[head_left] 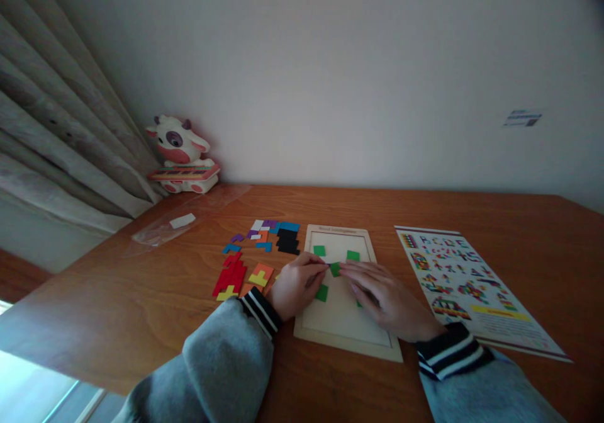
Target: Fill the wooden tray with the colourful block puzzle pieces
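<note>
A shallow wooden tray [349,349] lies on the table with several green squares on its pale base. One green square [335,269] is near the tray's middle, between my hands. My left hand [298,283] is over the tray's left edge, fingers pinched beside that square; what they hold, if anything, is too small to make out. My right hand [387,297] reaches over the right side, its fingertips touching the middle square's right edge. Other green squares sit at the upper left [319,250], upper right [353,255] and lower left [321,293]; one is mostly hidden under my right hand.
Left of the tray lie red pieces [230,277], black pieces [287,240], and blue, purple, white, orange and yellow ones. A printed pattern sheet [472,284] is at the right. Clear plastic wrap [160,231] and a cow toy [182,152] are at the back left.
</note>
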### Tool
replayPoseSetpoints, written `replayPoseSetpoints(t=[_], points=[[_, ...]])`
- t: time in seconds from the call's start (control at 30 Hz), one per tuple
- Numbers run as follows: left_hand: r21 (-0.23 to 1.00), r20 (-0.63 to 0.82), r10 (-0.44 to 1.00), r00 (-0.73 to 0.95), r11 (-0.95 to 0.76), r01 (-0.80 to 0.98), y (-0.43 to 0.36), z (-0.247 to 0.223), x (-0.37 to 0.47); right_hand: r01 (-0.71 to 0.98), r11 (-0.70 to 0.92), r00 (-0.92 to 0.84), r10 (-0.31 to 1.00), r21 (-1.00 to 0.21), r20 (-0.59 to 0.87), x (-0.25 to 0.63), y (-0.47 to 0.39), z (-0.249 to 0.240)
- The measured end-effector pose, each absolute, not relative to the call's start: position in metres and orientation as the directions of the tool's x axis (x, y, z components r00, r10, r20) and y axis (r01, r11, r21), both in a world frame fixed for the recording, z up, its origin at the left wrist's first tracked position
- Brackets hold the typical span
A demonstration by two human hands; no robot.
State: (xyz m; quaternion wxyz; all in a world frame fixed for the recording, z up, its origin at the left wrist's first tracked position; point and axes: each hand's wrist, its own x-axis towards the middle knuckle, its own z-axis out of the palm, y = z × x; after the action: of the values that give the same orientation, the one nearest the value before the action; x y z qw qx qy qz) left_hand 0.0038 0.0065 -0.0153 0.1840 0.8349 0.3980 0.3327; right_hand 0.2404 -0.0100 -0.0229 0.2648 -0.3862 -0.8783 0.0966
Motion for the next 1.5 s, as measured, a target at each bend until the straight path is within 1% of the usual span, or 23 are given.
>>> replayPoseSetpoints(t=[0.17,0.27,0.5,0.7,0.83,1.03,1.13,1.27,1.4,1.5], points=[[0.339,0.337,0.782,0.525,-0.621,0.707,0.007,-0.013,-0.001,0.640,0.697,-0.605,0.717,-0.324,0.347,0.234,-0.010,-0.026],[0.260,0.299,0.774,0.559,-0.629,0.732,0.005,-0.011,-0.004,0.655,0.691,-0.603,0.721,-0.305,0.341,0.235,-0.011,-0.026],[0.256,0.274,0.696,0.664,-0.718,0.647,-0.001,-0.001,-0.003,0.688,0.669,-0.578,0.740,-0.281,0.344,0.229,-0.014,-0.023],[0.264,0.278,0.667,0.691,-0.745,0.613,-0.004,0.001,-0.001,0.672,0.674,-0.584,0.737,-0.306,0.341,0.224,-0.015,-0.028],[0.251,0.229,0.626,0.745,-0.778,0.576,-0.008,0.004,-0.004,0.678,0.668,-0.568,0.741,-0.306,0.360,0.225,-0.015,-0.027],[0.222,0.154,0.685,0.712,-0.726,0.651,-0.014,0.007,-0.001,0.667,0.676,-0.573,0.734,-0.312,0.364,0.224,-0.015,-0.026],[0.239,0.182,0.689,0.701,-0.723,0.648,-0.014,0.004,0.000,0.659,0.682,-0.570,0.728,-0.316,0.382,0.224,-0.016,-0.028],[0.230,0.235,0.649,0.723,-0.760,0.608,-0.013,0.003,0.000,0.651,0.688,-0.574,0.723,-0.322,0.385,0.223,-0.016,-0.029],[0.200,0.239,0.614,0.753,-0.790,0.580,-0.014,0.002,-0.001,0.651,0.680,-0.575,0.732,-0.339,0.366,0.223,-0.016,-0.027],[0.206,0.234,0.591,0.772,-0.806,0.555,-0.012,0.001,-0.003,0.635,0.681,-0.574,0.732,-0.364,0.368,0.225,-0.016,-0.027]])
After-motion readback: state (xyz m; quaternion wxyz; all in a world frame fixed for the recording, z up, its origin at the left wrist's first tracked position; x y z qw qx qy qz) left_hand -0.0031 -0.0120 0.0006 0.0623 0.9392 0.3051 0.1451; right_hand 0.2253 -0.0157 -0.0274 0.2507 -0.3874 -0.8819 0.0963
